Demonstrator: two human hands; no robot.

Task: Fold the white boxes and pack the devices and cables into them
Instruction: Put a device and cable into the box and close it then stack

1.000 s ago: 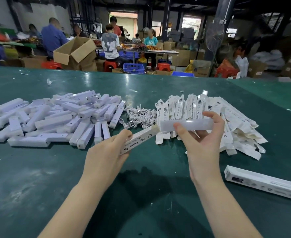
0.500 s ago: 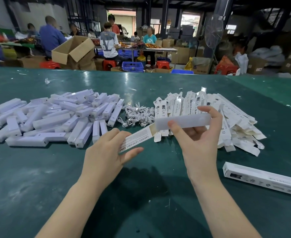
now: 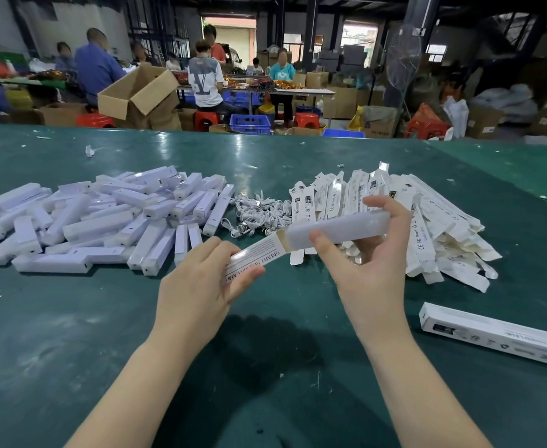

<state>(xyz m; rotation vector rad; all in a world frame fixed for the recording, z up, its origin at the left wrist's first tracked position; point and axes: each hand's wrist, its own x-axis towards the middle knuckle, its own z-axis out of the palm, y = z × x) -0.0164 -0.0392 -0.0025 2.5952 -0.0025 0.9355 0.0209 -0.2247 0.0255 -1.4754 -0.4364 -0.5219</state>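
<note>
Above the dark green tabletop (image 3: 71, 334), a long white printed cardboard box (image 3: 256, 257) is held in the air with its open end toward the right, and a long translucent white plastic device (image 3: 337, 228) sits with its left end inside that opening while most of its length still sticks out. Box and device share one long axis, running from lower left to upper right, with the box's closed end pointing down toward the person. The left hand (image 3: 198, 286) comes in from below, back of the hand toward the camera, fingers and thumb curled round the lower part of the box, gripping it. The right hand (image 3: 372, 270) is raised palm toward the camera and pinches the device, thumb on its near side close to the box mouth and fingers over its far end. Both forearms reach up from the bottom edge and converge on the pair. On the tabletop to the left lies a loose heap of white plastic devices (image 3: 97, 221), pointing every way. Just right of it sits a small pile of coiled white cables (image 3: 259, 215), and beyond the hands a heap of flat unfolded white boxes (image 3: 427, 227) spreads to the right. One closed white box (image 3: 498, 337) lies alone near the right edge, long axis running left to right.
</note>
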